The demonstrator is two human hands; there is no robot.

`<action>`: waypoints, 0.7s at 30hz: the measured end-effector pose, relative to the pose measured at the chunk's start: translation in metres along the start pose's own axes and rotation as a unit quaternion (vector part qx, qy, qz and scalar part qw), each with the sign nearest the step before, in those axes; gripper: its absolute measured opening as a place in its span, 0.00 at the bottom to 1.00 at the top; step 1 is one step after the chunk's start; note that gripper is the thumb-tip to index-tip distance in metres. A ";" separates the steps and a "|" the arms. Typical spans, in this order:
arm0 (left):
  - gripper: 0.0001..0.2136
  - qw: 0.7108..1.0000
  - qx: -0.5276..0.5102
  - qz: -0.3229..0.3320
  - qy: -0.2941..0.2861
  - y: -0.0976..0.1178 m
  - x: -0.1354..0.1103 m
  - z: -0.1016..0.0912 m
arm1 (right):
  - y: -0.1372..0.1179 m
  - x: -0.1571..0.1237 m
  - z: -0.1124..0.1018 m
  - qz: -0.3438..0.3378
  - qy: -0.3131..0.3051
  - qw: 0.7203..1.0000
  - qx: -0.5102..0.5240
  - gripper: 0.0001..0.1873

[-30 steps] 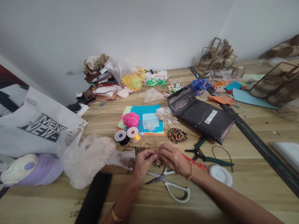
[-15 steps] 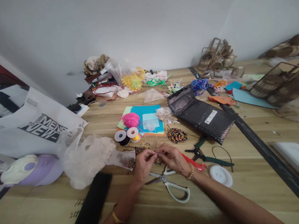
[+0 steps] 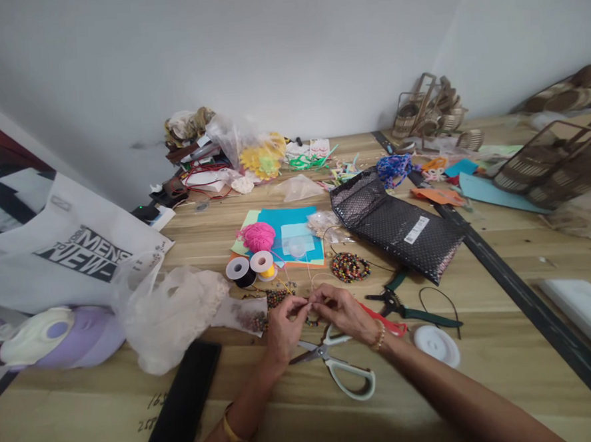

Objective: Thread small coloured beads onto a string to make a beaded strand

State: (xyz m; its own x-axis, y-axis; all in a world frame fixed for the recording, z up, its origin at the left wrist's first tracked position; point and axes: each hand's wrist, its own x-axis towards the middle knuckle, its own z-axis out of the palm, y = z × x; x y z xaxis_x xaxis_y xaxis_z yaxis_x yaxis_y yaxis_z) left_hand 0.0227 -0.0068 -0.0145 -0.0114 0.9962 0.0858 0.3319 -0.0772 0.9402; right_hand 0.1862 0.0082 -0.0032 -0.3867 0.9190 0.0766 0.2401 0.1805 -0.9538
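My left hand (image 3: 284,325) and my right hand (image 3: 342,310) meet at the fingertips, both in a pinch. A thin pale cord (image 3: 309,271) runs down from the papers to their fingertips; whatever else lies between the fingers is too small to make out. Below the hands lie open scissors (image 3: 348,376) with white handles, partly covered by my right hand. Small multicoloured beads (image 3: 276,297) are strewn just behind my left hand, beside a clear bead packet (image 3: 246,316). A coiled strand of beads (image 3: 350,267) rests behind my right hand.
Black (image 3: 241,271) and yellow (image 3: 263,265) thread spools stand near pink yarn (image 3: 258,236). Green-handled pliers (image 3: 394,301), a white spool (image 3: 436,346) and a black bubble mailer (image 3: 406,227) lie at right. At left are a black phone (image 3: 184,404) and a plastic bag (image 3: 174,315).
Both hands stay pinched together in nearly the same place, with only a slight shift of the fingers. Nothing else on the table has visibly moved.
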 end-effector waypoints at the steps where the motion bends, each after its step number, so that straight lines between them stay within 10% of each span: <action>1: 0.03 1.000 0.007 0.003 0.000 0.000 0.000 0.000 | 0.000 0.000 0.000 0.000 -0.001 1.000 -0.005 0.07; 12: 0.04 0.999 0.037 0.022 -0.014 0.002 -0.001 -0.001 | -0.001 0.000 0.000 -0.012 0.004 0.999 -0.048 0.04; 21: 0.06 0.988 -0.112 -0.083 -0.062 0.012 0.006 -0.005 | -0.010 -0.003 -0.001 -0.111 0.019 0.990 -0.087 0.04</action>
State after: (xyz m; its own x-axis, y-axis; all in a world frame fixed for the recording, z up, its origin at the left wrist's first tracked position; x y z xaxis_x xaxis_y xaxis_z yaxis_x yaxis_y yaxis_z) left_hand 0.0216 -0.0018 -0.0015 0.0725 0.9919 -0.1046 0.1185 0.0956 0.9883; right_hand 0.1854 0.0043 0.0061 -0.4142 0.8618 0.2926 0.3044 0.4342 -0.8478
